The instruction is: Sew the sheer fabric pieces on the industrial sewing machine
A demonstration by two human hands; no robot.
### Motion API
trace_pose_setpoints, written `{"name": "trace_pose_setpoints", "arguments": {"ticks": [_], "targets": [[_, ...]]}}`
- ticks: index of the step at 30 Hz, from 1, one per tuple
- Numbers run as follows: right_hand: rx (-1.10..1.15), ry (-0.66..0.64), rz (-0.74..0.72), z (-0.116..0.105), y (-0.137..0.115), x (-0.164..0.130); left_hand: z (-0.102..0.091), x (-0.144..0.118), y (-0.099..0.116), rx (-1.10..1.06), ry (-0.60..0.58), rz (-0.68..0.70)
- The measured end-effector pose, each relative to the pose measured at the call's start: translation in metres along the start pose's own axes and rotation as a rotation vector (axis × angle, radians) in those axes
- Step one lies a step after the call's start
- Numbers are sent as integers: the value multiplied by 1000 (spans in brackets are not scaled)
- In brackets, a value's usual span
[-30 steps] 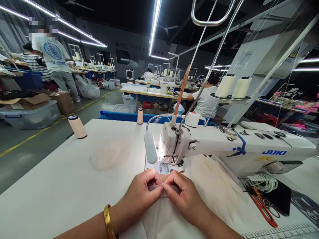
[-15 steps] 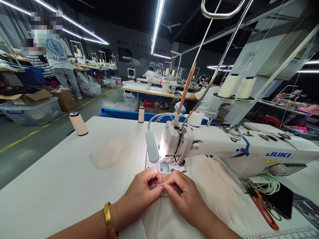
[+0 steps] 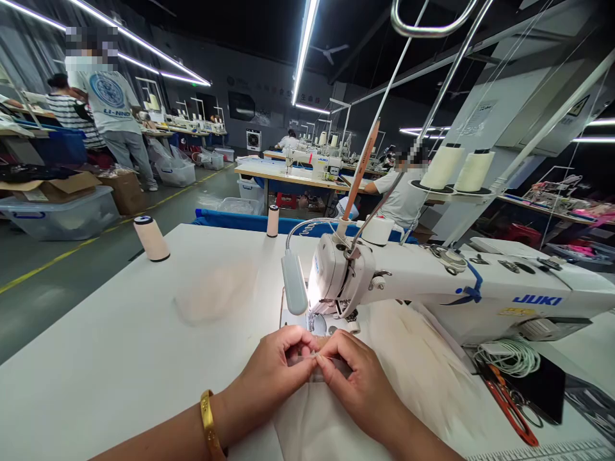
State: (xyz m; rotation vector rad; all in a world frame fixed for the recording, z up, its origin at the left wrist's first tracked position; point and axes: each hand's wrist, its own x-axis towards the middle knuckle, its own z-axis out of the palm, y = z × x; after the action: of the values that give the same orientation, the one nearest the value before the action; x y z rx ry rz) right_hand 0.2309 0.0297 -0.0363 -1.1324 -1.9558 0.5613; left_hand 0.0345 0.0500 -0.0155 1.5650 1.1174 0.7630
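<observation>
My left hand (image 3: 281, 368) and my right hand (image 3: 358, 381) meet fingertip to fingertip just in front of the needle area of a white sewing machine (image 3: 408, 275). Both pinch the edge of a thin, sheer pale fabric (image 3: 307, 416), which hangs down toward me over the table edge. The exact fold between the fingertips is partly hidden. A lit lamp (image 3: 295, 282) shines beside the needle. More sheer, pale pink fabric (image 3: 418, 365) lies under the machine arm, to the right of my right hand.
Left on the white table (image 3: 120, 333) lies a sheer fabric piece (image 3: 216, 291). Thread cones (image 3: 152, 238) stand at its far edge. At right are orange-handled scissors (image 3: 512, 406), a coiled white cable (image 3: 512, 355) and a dark phone-like slab (image 3: 548, 384). Co-workers (image 3: 113, 109) are farther off.
My hands stay nearly in place, with only slight shifts of the fingers at the fabric edge. The fabric and machine look the same.
</observation>
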Motion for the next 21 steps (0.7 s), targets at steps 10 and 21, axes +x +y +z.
{"name": "trace_pose_setpoints", "arguments": {"ticks": [10,21], "targets": [[-218,-88,232,14,8,14,1,12,-6,686,61,94],[-477,65,27,21,22,13,-6,16,-29,926,100,806]]}}
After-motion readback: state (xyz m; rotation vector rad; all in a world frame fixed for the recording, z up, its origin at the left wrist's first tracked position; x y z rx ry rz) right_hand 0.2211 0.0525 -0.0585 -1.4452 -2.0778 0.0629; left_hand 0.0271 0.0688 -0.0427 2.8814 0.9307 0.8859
